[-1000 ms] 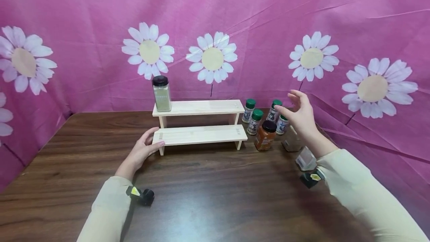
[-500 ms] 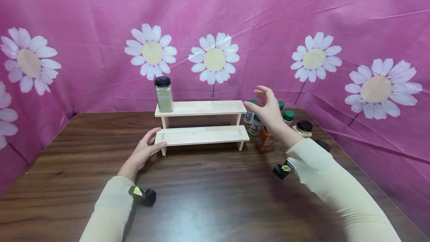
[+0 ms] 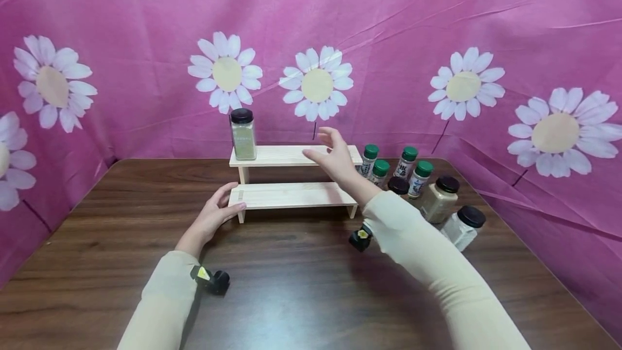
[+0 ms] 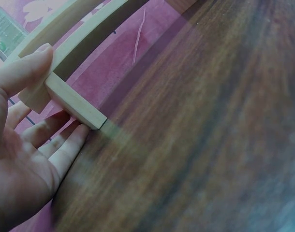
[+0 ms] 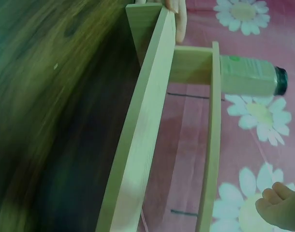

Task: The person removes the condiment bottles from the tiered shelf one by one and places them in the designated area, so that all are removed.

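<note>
A two-tier wooden rack stands on the table. My left hand grips the left end of its lower tier. The left thumb lies along the board's edge, with the other fingers beside the rack's leg. On the upper tier's left end stands a jar of green powder with a black lid. My right hand is raised in front of the upper tier's right part, fingers curved and apart, holding nothing. In the right wrist view its fingertips appear away from the boards.
Right of the rack stand several green-capped spice bottles. Near them are a black-lidded jar mostly behind my right arm, a jar of beige powder and a jar of white contents. A pink flowered cloth hangs behind the table.
My right hand has moved left, from above the bottles and jars to the upper tier's right part, still empty. The left hand has stayed on the rack. The view has shifted slightly.
</note>
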A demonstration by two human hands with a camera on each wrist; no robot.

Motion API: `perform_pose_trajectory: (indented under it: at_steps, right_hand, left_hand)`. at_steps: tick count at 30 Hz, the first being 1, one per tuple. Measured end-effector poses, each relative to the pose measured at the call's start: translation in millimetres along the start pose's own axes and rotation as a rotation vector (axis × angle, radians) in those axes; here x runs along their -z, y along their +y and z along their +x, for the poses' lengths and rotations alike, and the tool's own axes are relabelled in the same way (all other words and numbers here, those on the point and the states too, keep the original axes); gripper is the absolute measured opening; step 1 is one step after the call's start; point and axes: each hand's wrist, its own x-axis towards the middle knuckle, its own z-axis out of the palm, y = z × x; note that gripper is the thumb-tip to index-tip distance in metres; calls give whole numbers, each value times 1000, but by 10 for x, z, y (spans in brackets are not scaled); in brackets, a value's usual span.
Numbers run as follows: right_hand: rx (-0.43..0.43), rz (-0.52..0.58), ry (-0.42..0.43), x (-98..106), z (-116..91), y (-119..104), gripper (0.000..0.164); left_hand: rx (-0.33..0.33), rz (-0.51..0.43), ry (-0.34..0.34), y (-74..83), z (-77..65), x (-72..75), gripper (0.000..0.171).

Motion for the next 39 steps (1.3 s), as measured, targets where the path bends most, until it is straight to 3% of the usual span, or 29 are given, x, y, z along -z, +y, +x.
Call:
perform_pose_trajectory:
  at_steps: [8,22,39]
  right_hand:
    - [-40,2,-36,-384,167,-7,59]
    - [-89,61,-79,-800,337,-32,64]
    - [-157,47,-116,-1068,457,-63,70]
  left_hand:
    - [8,11,-3,4,15,-13,67]
    - [19,37,0,-19,9,24,66]
    - [-20,31,-11,-41,18,27,66]
